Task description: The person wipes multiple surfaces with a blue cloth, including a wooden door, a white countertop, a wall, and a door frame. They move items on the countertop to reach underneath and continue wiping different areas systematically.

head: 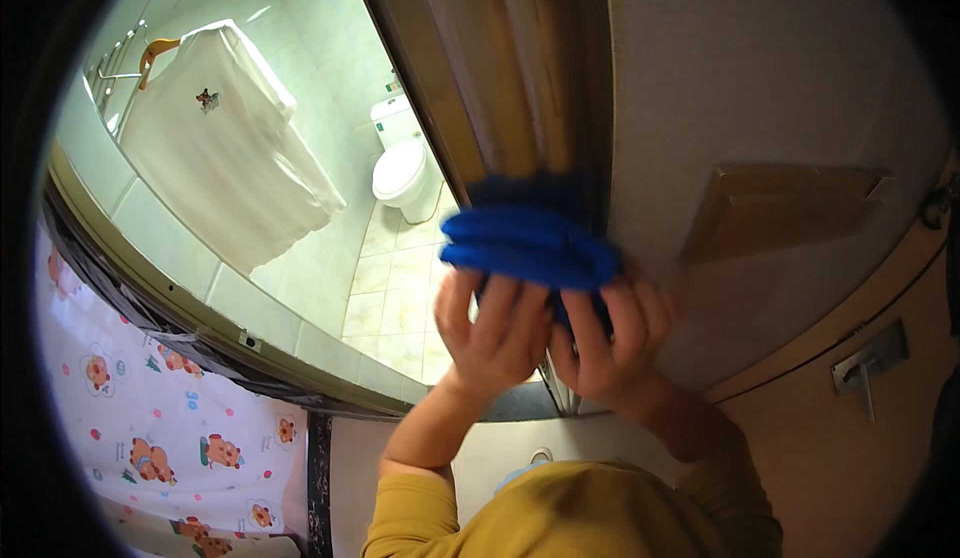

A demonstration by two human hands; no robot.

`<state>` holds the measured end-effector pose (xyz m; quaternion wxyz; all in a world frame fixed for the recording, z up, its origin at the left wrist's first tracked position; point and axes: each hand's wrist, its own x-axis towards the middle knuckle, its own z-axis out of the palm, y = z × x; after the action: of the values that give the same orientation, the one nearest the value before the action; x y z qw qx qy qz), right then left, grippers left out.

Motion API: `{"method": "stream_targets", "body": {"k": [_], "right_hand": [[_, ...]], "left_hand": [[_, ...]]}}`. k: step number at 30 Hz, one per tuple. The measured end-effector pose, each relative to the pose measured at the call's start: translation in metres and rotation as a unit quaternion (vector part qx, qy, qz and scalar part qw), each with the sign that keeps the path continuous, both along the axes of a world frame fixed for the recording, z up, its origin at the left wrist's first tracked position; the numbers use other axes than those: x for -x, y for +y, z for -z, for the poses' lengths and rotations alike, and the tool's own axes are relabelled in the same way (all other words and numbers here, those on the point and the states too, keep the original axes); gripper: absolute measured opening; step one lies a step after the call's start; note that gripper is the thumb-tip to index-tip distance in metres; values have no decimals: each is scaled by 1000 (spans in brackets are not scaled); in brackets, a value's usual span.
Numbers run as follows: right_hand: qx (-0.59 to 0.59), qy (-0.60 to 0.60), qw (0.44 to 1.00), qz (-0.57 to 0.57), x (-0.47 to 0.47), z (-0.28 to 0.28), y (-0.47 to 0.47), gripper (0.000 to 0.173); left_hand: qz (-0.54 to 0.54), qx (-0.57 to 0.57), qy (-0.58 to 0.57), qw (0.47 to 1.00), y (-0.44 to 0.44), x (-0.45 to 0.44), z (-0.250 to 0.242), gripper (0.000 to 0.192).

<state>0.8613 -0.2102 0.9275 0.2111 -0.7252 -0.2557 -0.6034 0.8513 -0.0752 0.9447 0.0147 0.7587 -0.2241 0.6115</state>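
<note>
A folded blue cloth (525,247), blurred at its edges, is held up before me in both hands. My left hand (491,329) grips its lower left side with the fingers bent over the edge. On its lower right, my right hand (611,333) grips it the same way. Behind the cloth stands a dark brown, glossy door panel (517,70) that carries a bluish reflection. Whether the cloth touches the panel, I cannot tell.
Left of the panel, a doorway opens on a tiled bathroom with a white toilet (401,172) and a pale garment (232,153) on a wooden hanger (155,55). A bear-print curtain (180,408) hangs lower left. At right are a wall-mounted box (780,209) and a metal door handle (868,378).
</note>
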Motion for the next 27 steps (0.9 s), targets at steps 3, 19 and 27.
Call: {"method": "stream_targets", "body": {"k": [3, 19, 27], "right_hand": [[10, -6, 1000, 3, 6, 11, -1, 26], [53, -41, 996, 67, 8, 2, 6, 30], [4, -54, 999, -2, -9, -68, 8, 33]], "left_hand": [[-11, -20, 18, 1000, 2, 2, 14, 32], [-1, -15, -31, 999, 11, -13, 16, 24], [64, 65, -28, 995, 16, -37, -48, 38]]}}
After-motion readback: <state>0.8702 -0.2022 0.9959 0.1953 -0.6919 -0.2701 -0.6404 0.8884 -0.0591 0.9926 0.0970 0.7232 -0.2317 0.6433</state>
